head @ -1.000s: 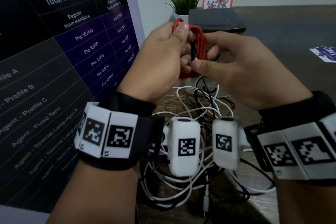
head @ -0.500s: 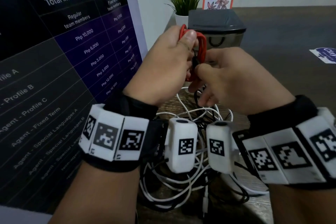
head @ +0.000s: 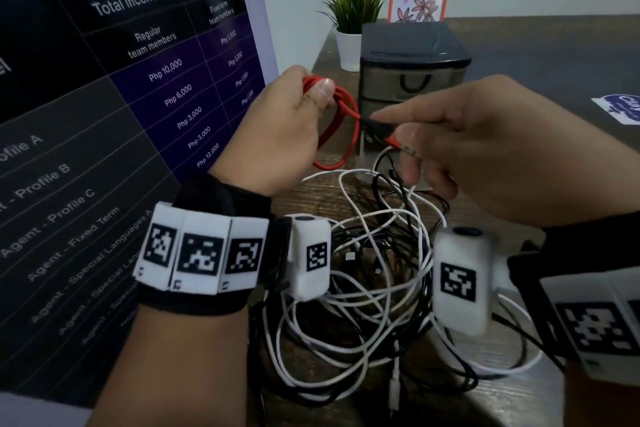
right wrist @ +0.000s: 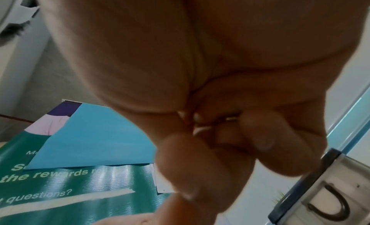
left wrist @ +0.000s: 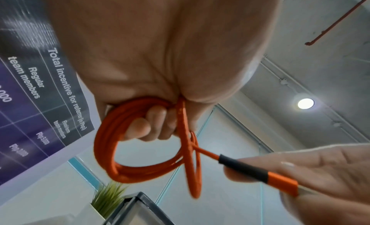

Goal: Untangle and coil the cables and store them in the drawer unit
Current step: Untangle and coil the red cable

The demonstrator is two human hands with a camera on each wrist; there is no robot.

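Note:
My left hand [head: 294,125] grips a coiled red cable [head: 341,125] above the table, thumb pressed on top of the loops; the coil [left wrist: 140,149] hangs round its curled fingers in the left wrist view. My right hand [head: 485,146] pinches the cable's black and red plug end [head: 382,128] between thumb and forefinger, pulled out to the right of the coil, with the plug [left wrist: 258,176] taut. Below both hands lies a tangle of white and black cables [head: 374,288]. The dark-topped drawer unit [head: 412,66] stands behind, its drawers closed.
A large printed board [head: 114,149] stands along the left. A potted plant [head: 353,24] and a framed picture [head: 417,3] sit behind the drawer unit. The wooden table [head: 536,55] stretches to the right, with a blue sticker [head: 620,109] on it.
My right hand has drawn the plug end out of the coil to the right, away from the left hand. Both hands have lowered a little, and the drawer unit's front now shows.

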